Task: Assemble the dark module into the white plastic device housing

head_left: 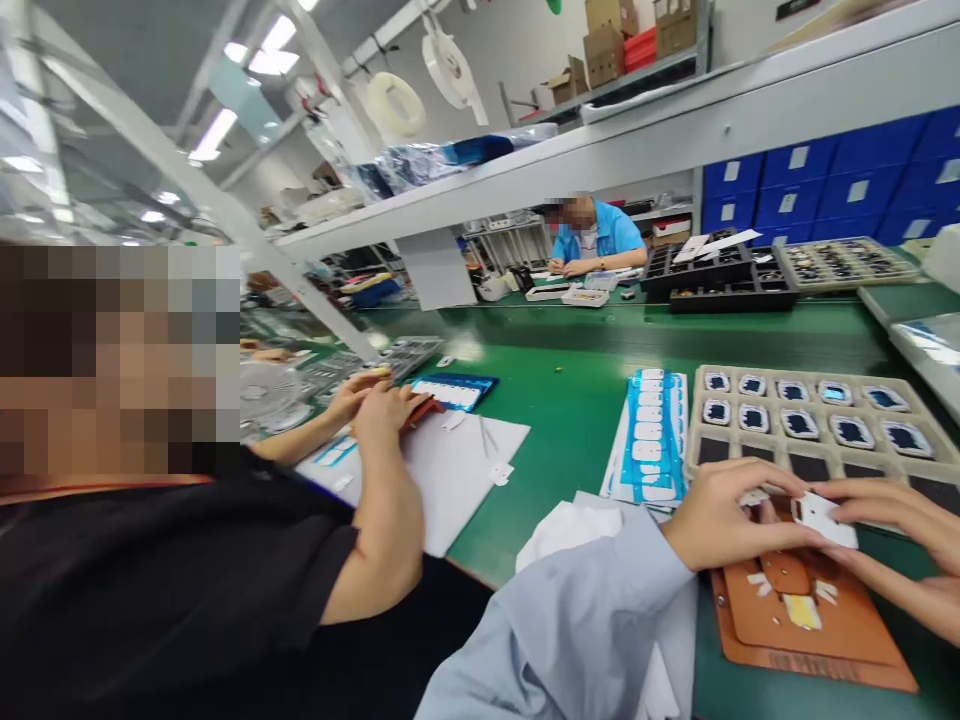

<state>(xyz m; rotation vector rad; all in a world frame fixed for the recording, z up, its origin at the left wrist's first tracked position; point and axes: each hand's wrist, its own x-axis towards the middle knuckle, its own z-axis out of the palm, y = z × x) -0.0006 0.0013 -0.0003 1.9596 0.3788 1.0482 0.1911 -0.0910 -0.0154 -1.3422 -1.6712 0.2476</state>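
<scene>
Green bench top [570,420] runs across the view, a co-worker's hands [379,400] busy over white sheets at the left. Further right lie blue label sheets [649,440] and a tray [810,420] of small parts. Just below the tray, the left hand [731,515] and right hand [900,545] meet over a brown pad [806,625] — both pinch a small white piece [823,520] between fingertips, its long axis running left to right.

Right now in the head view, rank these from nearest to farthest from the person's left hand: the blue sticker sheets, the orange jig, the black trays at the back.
1. orange jig, just below the left hand.
2. blue sticker sheets, just above the hand.
3. black trays, far across the green table.
</scene>
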